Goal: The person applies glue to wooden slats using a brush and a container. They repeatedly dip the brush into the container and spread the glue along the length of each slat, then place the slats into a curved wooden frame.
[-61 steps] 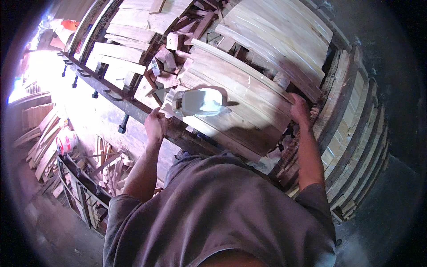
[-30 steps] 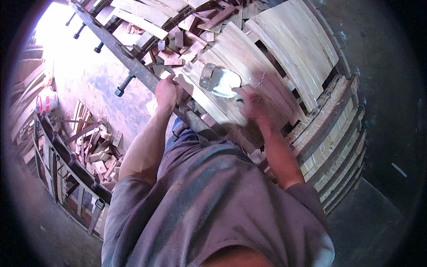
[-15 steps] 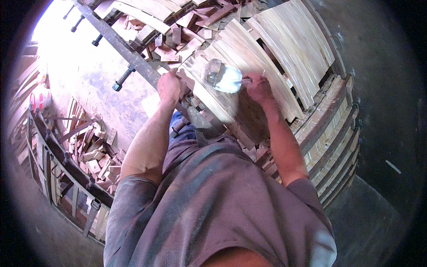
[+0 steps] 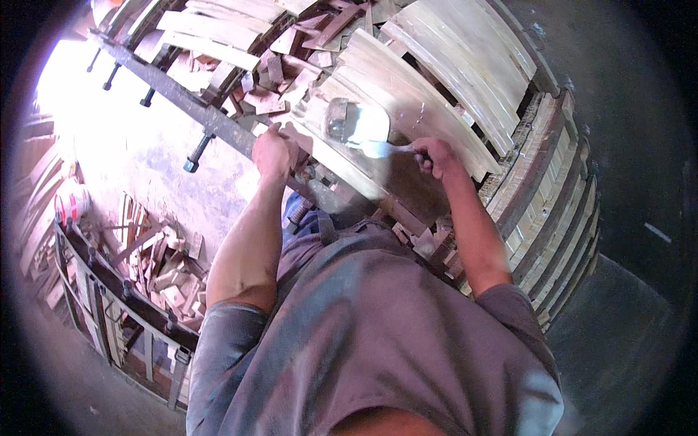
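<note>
Wooden boards [image 4: 407, 102], pale and curved by the lens, lie stacked on the surface beyond a grey-shirted torso. Right hand [image 4: 436, 156] is closed around the handle of a wide brush [image 4: 356, 123], whose bristles rest on a board just left of it. Left hand [image 4: 273, 152] grips the near edge of the dark metal rail [image 4: 174, 91]. Farther off, wood offcuts [image 4: 269, 73] lie heaped.

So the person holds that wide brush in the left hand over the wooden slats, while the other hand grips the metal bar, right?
Not quite: the head view shows the brush in the right hand, over the wooden slats. It is the left hand that grips the metal bar.
</note>
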A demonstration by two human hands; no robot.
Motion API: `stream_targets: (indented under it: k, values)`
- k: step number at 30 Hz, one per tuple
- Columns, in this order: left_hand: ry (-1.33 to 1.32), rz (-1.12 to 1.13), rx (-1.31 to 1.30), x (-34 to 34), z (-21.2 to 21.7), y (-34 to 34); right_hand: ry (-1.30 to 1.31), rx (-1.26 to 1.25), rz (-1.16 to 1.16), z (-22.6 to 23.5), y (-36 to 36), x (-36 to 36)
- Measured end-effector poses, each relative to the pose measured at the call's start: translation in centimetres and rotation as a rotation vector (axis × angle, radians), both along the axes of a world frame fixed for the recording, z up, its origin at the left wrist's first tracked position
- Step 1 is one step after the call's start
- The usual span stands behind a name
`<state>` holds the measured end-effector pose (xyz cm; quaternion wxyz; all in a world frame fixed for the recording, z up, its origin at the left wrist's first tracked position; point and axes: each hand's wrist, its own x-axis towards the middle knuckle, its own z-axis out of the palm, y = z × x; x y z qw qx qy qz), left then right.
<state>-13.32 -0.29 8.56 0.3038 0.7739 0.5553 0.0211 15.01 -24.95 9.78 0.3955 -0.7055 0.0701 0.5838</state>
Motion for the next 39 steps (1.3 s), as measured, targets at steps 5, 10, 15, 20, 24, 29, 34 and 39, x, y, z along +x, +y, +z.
stream_targets:
  k: [5,10,15,20,24,29,34,39]
  values:
    - [0.005,0.017,0.047,0.0,-0.3,-0.1,0.077,0.200,-0.080,1.9,-0.6,0.8]
    - [-0.013,0.018,0.055,0.0,-0.2,-0.1,-0.026,0.475,-0.255,3.7,2.1,3.1]
    - [0.010,0.033,0.047,0.0,-0.8,-0.1,-0.133,0.554,-0.415,2.9,7.6,6.9]
    - [0.006,0.032,0.012,0.3,0.6,-0.2,-0.466,0.511,-0.338,2.0,13.8,8.5]
    - [-0.029,0.048,0.005,0.0,-0.3,0.0,-0.748,0.401,-0.257,0.1,17.9,8.9]
    - [-0.031,0.057,-0.002,0.1,-0.2,0.0,-1.108,0.257,-0.089,-0.9,19.8,8.6]
    - [-0.043,0.097,-0.012,0.1,-1.0,-0.1,-1.221,0.073,-0.004,0.1,17.9,8.0]
    - [-0.033,0.058,0.053,-0.3,-1.8,-0.1,-1.190,0.054,-0.037,0.9,13.1,8.2]
